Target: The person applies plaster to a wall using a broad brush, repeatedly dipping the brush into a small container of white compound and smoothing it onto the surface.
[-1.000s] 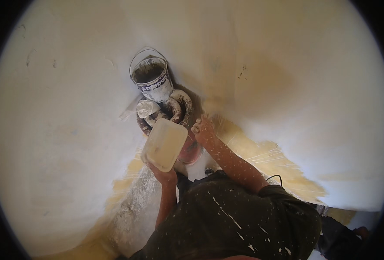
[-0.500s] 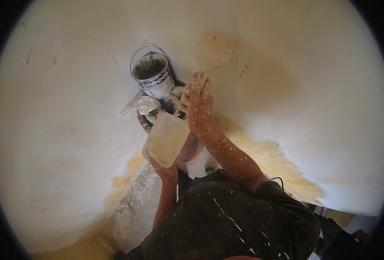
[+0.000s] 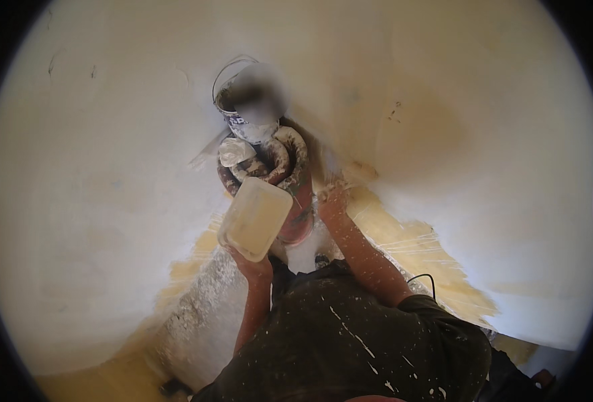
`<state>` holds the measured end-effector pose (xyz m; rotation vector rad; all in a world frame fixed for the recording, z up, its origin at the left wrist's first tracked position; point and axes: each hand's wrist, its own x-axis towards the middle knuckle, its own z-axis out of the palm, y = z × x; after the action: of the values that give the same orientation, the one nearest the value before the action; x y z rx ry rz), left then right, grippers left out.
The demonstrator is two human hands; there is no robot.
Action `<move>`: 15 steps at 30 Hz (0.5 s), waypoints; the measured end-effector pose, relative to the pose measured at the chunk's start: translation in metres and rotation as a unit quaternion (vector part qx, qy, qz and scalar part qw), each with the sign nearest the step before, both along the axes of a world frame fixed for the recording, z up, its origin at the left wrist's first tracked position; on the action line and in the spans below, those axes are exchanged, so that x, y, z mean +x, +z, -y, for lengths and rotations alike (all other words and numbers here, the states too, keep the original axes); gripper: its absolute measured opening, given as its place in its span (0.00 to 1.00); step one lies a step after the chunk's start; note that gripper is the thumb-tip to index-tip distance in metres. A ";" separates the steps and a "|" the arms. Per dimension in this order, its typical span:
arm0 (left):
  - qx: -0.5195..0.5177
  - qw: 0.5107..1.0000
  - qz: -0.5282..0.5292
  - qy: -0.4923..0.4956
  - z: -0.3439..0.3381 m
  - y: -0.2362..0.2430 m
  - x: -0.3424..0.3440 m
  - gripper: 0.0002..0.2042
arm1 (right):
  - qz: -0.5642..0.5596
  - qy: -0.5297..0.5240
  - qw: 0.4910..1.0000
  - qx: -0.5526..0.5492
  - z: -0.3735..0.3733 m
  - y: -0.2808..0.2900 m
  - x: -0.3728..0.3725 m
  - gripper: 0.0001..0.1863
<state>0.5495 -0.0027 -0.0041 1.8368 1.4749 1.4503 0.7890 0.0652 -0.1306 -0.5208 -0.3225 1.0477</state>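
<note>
My left hand (image 3: pixel 249 262) grips a cream rectangular plastic container (image 3: pixel 255 218), held level in front of me. My right hand (image 3: pixel 333 195), blurred by motion and speckled with white, is closed on a wide putty knife (image 3: pixel 357 173) to the right of the container. Beyond both, a red cylindrical object (image 3: pixel 300 218) carries thick plaster-smeared coils (image 3: pixel 290 151), a crumpled white piece (image 3: pixel 236 153) and a white metal-handled bucket (image 3: pixel 246 130). The top of the bucket is partly hidden by a grey blur.
Plastered walls (image 3: pixel 95 187) surround the stacked objects in the corner, with rough yellow patches (image 3: pixel 404 234) low down. A white-spattered floor strip (image 3: pixel 203 315) runs along the lower left. Dark objects sit at the lower right edge.
My right hand rose with the putty knife half a second ago and has since dropped back beside the coils, the blade swung downward. The container stayed about in place.
</note>
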 end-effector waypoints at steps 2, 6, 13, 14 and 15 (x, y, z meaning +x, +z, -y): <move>0.025 0.998 -0.052 0.016 0.001 0.004 -0.001 0.36 | 0.171 -0.019 0.985 -0.021 -0.004 0.005 0.020 0.06; 0.031 0.999 -0.042 0.010 0.006 0.006 -0.006 0.38 | -0.238 0.073 0.961 0.119 0.007 0.123 0.006 0.04; -0.019 0.994 0.105 -0.031 0.004 -0.007 -0.002 0.38 | -0.016 -0.051 0.996 -0.077 0.028 0.207 -0.023 0.08; -0.030 0.990 0.135 -0.038 0.004 -0.009 -0.002 0.37 | -0.053 -0.038 0.996 -0.058 0.026 0.178 -0.014 0.08; -0.029 0.989 0.138 -0.042 0.004 -0.008 -0.001 0.36 | -0.089 -0.023 0.995 -0.039 0.023 0.152 -0.006 0.09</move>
<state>0.5486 -0.0067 -0.0119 1.5697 1.2747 1.5328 0.7827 0.0426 0.0219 -0.4976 -0.1120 1.0560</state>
